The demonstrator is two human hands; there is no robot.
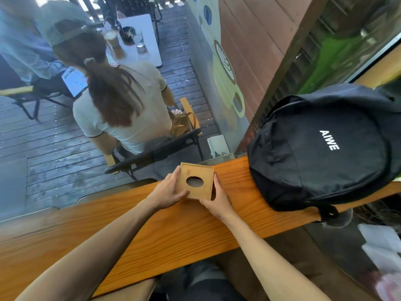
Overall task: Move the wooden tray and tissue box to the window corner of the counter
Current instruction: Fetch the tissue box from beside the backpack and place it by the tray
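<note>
Tissue box (194, 181): clamped between our left hand (168, 192), nine o'clock, and right hand (217, 200), four o'clock; on wooden counter (152, 231) beside window; black backpack (325, 148) at three o'clock.

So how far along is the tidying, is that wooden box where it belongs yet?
Partly. Both hands, left hand and right hand, grip the wooden tissue box on the counter, close to the glass. A black backpack fills the counter's right end by the window frame. No wooden tray shows in view, so whether it has been moved cannot be told.
</note>
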